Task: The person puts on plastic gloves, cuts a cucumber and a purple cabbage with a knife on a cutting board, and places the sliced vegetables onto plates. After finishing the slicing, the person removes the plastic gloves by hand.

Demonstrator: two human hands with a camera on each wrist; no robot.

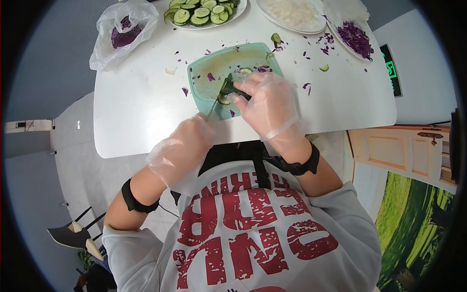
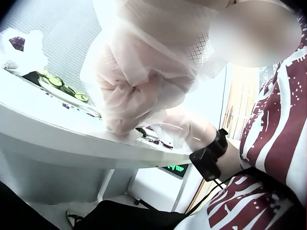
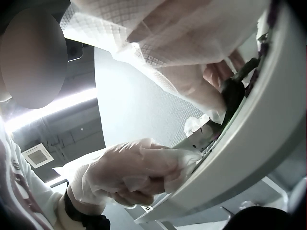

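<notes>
In the head view my left hand (image 1: 187, 141), in a clear plastic glove, grips the handle end of a knife (image 1: 215, 103), whose blade lies over the green cutting board (image 1: 202, 80). My gloved right hand (image 1: 272, 104) holds a dark green cucumber piece (image 1: 242, 91) on the board, right beside the blade. The right wrist view has the cucumber (image 3: 233, 96) under the fingers of the right hand (image 3: 192, 43), with the blade (image 3: 201, 137) close to it. Cut slices and purple cabbage bits lie around it. The left wrist view shows the left hand (image 2: 134, 81) with fingers curled.
A plate of cucumber slices (image 1: 199, 19) stands at the back, a plate of pale shreds (image 1: 292, 14) beside it. Shredded purple cabbage (image 1: 355, 40) is at the back right. A plastic bag (image 1: 109, 48) with cabbage lies back left. Scraps dot the white table (image 1: 141, 107).
</notes>
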